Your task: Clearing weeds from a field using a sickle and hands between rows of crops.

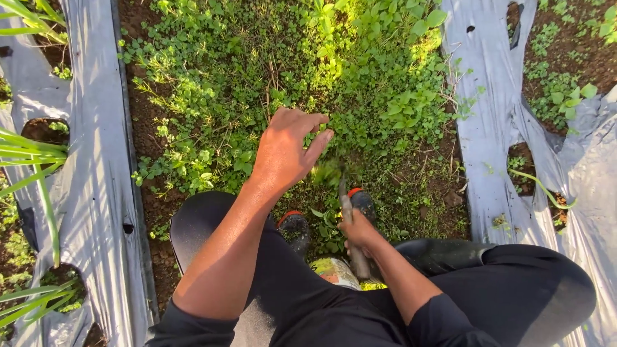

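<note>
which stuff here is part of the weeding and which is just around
In use:
left hand over the weeds
right hand gripping a hand tool

Just around:
plastic mulch sheets
rubber boots
grassy crop leaves

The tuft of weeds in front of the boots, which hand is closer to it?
Left. The left hand has its fingers right beside the tuft. The right hand sits lower, gripping a tool handle whose tip reaches up toward it.
</note>
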